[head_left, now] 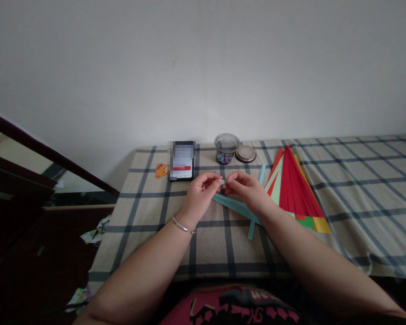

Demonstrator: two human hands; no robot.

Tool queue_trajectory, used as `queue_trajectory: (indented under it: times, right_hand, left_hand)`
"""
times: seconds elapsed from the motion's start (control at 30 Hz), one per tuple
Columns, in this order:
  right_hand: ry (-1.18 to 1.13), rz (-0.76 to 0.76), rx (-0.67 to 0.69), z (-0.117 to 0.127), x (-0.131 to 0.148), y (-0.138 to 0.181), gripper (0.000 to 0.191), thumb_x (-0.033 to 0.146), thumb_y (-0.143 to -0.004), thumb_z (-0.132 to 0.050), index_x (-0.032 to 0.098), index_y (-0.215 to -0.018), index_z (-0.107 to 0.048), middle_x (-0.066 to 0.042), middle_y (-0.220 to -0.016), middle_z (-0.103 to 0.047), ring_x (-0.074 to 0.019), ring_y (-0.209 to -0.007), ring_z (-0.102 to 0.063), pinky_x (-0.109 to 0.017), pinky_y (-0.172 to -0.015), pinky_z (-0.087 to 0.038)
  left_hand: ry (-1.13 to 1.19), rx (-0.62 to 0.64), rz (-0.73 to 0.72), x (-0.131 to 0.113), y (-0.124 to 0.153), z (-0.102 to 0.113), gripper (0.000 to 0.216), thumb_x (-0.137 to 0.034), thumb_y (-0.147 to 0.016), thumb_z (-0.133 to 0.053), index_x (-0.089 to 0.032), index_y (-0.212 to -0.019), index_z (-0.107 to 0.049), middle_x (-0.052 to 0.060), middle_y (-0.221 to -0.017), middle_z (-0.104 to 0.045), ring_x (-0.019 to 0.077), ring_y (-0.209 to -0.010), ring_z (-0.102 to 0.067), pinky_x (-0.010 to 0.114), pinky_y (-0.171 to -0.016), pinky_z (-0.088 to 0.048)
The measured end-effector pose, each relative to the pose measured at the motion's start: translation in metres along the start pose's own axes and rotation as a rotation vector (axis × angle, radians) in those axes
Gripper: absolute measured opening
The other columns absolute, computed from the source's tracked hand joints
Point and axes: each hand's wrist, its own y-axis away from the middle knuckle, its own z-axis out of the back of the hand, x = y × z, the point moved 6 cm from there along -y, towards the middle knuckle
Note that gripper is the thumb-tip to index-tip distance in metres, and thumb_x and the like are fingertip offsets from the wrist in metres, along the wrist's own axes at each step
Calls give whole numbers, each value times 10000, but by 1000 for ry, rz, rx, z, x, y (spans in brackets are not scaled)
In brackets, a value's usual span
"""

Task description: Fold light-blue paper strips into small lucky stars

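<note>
Teal paper strip [235, 205], frame centre: its end pinched by both left hand [200, 194] and right hand [248, 192]; remaining length trails unfolded on checked cloth surface [149, 212]. Fanned red and green paper strips [296, 185], right, lie unused.

Mid frame, our left hand [201, 193] and right hand [247, 192] pinch a blue strip [235, 206]; red paper [296, 189] lies just right.

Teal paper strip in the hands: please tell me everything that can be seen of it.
The teal paper strip looks thin, flat and matte. Only a short bit shows, pinched between the fingertips of the left hand and the right hand, above the checked cloth. A long teal band beneath may be its tail; I cannot tell.
</note>
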Motion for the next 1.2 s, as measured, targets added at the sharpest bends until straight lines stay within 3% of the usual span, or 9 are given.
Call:
queue_trajectory:
  times: [0.2,0.43,0.87,1.2]
  right_hand:
    - [-142,-83,68,-4,-5,2,347,478,-663,-754,194,-802,-608,-2,-700,-704,-108,-573,-612,-249,-594,-489]
    - [-132,-83,110,-5,-7,0,309,434,-669,-775,186,-740,-604,3,-717,-703,-92,-578,-604,-241,-610,-493]
    - [-303,-229,185,-8,-11,4,251,378,-680,-783,176,-724,-640,4,-690,-688,-81,-549,-604,-218,-589,-540]
    - [-319,-270,261,-13,-10,6,256,360,-658,-814,160,-715,-665,25,-650,-659,-61,-549,-610,-175,-577,-555]
  left_hand:
    - [24,-19,-1,2,0,1,222,-355,-776,-685,-153,-861,-652,28,-808,-662,118,-700,-613,259,-680,-531]
    - [28,-17,-7,0,0,0,221,-359,-772,-688,-157,-855,-653,28,-816,-680,131,-713,-643,294,-710,-563]
    - [46,85,-27,-3,2,-5,242,-397,-774,-700,-170,-857,-702,27,-723,-682,146,-679,-641,301,-639,-570]
    - [-66,113,-198,-20,3,-5,203,-405,-773,-701,-206,-781,-743,24,-799,-617,120,-689,-619,278,-680,-546]
